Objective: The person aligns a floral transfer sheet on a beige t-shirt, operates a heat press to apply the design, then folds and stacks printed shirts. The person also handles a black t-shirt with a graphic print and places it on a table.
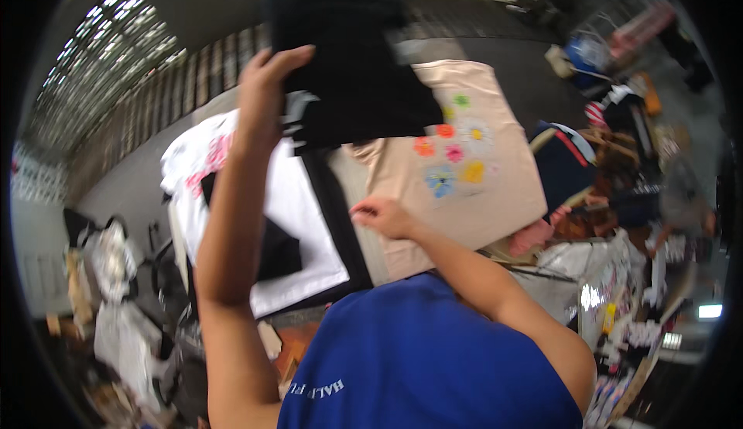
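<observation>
Raised at the far side, my left hand (267, 88) is closed on the edge of a black folded garment (356, 65), its thumb on top. The garment hangs over the table and hides part of what lies behind it; motion blurs it. My right hand (385, 217) is lower, its fingers curled together with nothing visible in them. It is near the left edge of a peach T-shirt (495, 158) with colourful printed flowers, spread flat. To the left lies a white T-shirt (302, 228) with a pink print, a small black cloth piece (279, 251) on it.
Dark cloth (561, 166) is piled right of the peach shirt, with a pink cloth (532, 235) below it. Clear plastic bags (128, 336) stand at the lower left. Another person (681, 197) is at the right, amid cluttered goods. A slatted wall (224, 65) runs along the back.
</observation>
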Action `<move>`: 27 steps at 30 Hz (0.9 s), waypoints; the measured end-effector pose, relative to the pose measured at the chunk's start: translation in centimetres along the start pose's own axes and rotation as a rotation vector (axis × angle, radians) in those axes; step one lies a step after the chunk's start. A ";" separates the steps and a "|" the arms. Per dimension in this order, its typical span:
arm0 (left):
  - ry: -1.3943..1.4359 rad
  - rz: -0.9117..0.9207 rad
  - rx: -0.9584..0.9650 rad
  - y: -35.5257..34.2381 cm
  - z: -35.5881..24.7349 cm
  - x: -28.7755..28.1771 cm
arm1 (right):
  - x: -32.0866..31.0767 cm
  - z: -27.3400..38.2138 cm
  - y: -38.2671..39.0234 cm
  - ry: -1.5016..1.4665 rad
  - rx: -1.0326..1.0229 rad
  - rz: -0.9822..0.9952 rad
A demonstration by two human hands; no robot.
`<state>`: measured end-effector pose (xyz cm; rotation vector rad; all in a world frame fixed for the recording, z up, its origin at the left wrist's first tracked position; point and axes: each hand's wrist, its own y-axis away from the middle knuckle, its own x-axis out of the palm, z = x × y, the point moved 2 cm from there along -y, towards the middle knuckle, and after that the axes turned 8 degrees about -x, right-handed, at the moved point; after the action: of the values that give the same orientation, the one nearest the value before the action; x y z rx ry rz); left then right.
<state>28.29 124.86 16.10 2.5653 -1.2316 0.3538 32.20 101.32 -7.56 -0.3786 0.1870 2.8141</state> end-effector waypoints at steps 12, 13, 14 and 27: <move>-0.785 -0.639 0.034 20.8 23.4 -12.2 | -0.8 -8.3 14.4 -0.009 0.562 0.706; -0.830 -0.723 0.059 23.1 23.2 -15.1 | 0.7 -7.6 14.8 -0.064 0.533 0.779; -0.905 -0.829 0.041 24.8 23.2 -18.2 | 2.2 -6.6 14.8 -0.109 0.498 0.855; -0.789 0.385 -0.304 29.9 18.3 -28.1 | 19.3 1.7 -4.4 -0.419 0.341 0.059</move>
<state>-10.54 120.82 -6.19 2.2300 -1.8523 -0.7979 15.35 111.01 -11.65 0.2950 0.5772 2.7675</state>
